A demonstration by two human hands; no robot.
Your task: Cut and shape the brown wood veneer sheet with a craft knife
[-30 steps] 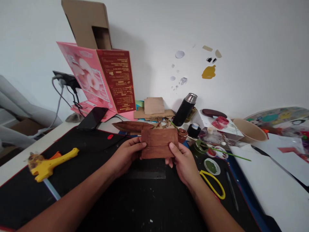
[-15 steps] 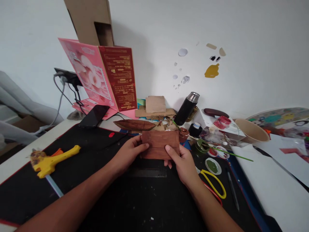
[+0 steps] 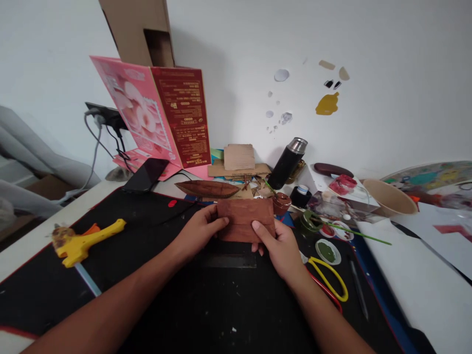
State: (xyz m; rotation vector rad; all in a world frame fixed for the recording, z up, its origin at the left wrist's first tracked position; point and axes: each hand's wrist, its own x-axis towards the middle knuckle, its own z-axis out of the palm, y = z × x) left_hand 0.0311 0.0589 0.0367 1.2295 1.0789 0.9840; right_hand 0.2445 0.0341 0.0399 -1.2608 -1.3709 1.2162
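Note:
A flat reddish-brown rectangular piece [image 3: 245, 220] is held up over the black mat, with a thin line running across it. My left hand [image 3: 201, 231] pinches its left edge, thumb on the front. At the right edge my right hand [image 3: 282, 246] grips it, thumb on the front and fingers behind. Just beyond it lies a brown boat-shaped piece [image 3: 206, 188]. Below the piece, a clear strip [image 3: 228, 261] rests on the mat. What either hand's hidden fingers touch behind the piece cannot be seen.
A yellow glue gun [image 3: 88, 241] lies at left, a phone [image 3: 146, 175] behind it. Yellow-and-red scissors [image 3: 328, 280], a pen [image 3: 358, 282] and a green paint dish [image 3: 327, 251] are at right. A black flask [image 3: 287, 163] leans near the wall.
The view has shifted slightly, so the surroundings sit a little further right. Both hands keep the same hold on the brown piece.

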